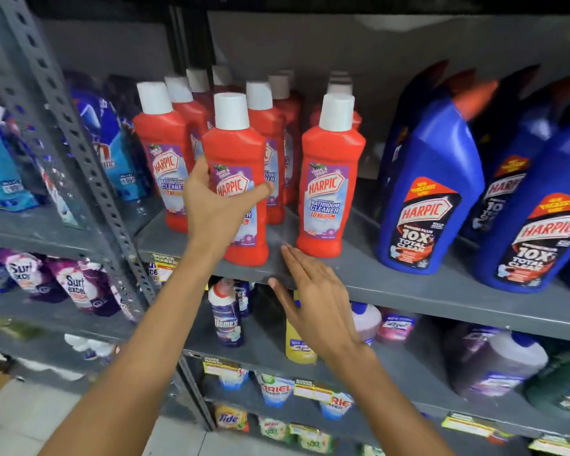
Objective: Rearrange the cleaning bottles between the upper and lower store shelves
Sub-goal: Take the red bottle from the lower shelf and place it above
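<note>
My left hand (211,200) is wrapped around the front red Harpic bathroom cleaner bottle (236,179), thumb across its purple label and fingers (198,172) curled behind its left side. The bottle stands upright on the upper shelf (408,274), its base at the shelf's front edge. Everything else I place from this bottle.

Just behind it and to its left stand more red Harpic bottles (165,153) with white caps, packed in rows toward the back of the same shelf. To its right, across a bare strip of shelf, a second front red Harpic bottle (329,179) stands upright on its own. Further right are the big blue Harpic 10X bottles (428,199), close together and blurred at the caps.

My right hand (313,304) is below and to the right of the held bottle, flat and spread wide, holding nothing. Its fingertips reach the shelf's front edge near the base of the second red bottle; I cannot tell if they touch it.

Directly below the held bottle, on the lower shelf (264,353), a Domex bottle (226,315) stands upright, and a yellow bottle (298,343) sits to its right, partly hidden by my right hand.
</note>
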